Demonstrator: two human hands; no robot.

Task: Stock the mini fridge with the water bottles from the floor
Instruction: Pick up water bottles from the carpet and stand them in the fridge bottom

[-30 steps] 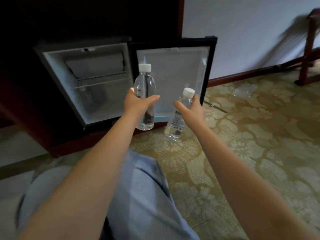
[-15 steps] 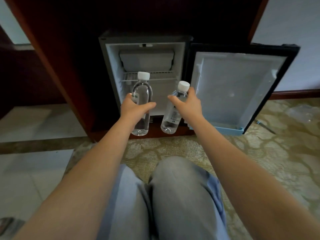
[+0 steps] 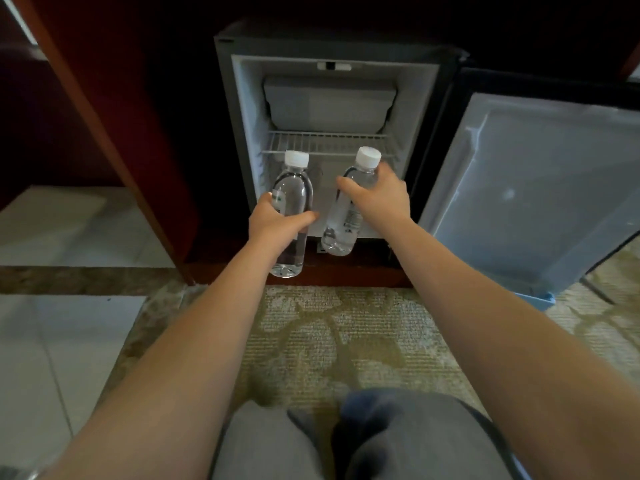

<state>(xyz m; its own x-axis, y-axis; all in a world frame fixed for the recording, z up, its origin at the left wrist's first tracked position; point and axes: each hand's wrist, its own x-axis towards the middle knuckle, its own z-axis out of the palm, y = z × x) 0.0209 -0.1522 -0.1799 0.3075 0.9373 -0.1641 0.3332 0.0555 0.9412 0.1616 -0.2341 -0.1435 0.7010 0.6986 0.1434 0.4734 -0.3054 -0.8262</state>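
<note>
We see one mini fridge (image 3: pixel 242 133) in the upper middle of the frame, built into a dark wooden cabinet (image 3: pixel 104 126). Its one door (image 3: pixel 540 188) stands open at the right and is cut off by the right edge. Below the fridge lies one patterned carpet (image 3: pixel 329 334), and pale floor tiles (image 3: pixel 52 358) fill the lower left. At the bottom edge there are two knees in grey trousers (image 3: pixel 398 441), only partly in view. Two bare forearms reach from the lower corners up to the middle.

Inside the fridge we count one closed freezer box (image 3: pixel 329 102) at the top and one wire shelf (image 3: pixel 325 143) under it.

There are two hands and two water bottles, one bottle in each hand. The left hand (image 3: pixel 273 223) is wrapped round the middle of the left bottle (image 3: pixel 292 192), which stands upright. The right hand (image 3: pixel 381 199) grips the right bottle (image 3: pixel 341 223) near its shoulder, and this bottle is tilted with the cap toward the right. Both bottles are clear with a white cap. They are near each other but apart, in the middle of the frame, in front of the lower opening of the fridge and just below the wire shelf in the picture. We cannot tell if they are already inside.

Of the left hand's fingers only the thumb shows, the others are behind the bottle. The floor of the fridge is mostly hidden by hands and bottles. The label print is too small to read. One light blue part (image 3: pixel 540 299) at the lower corner of the door is hard to make out.
</note>
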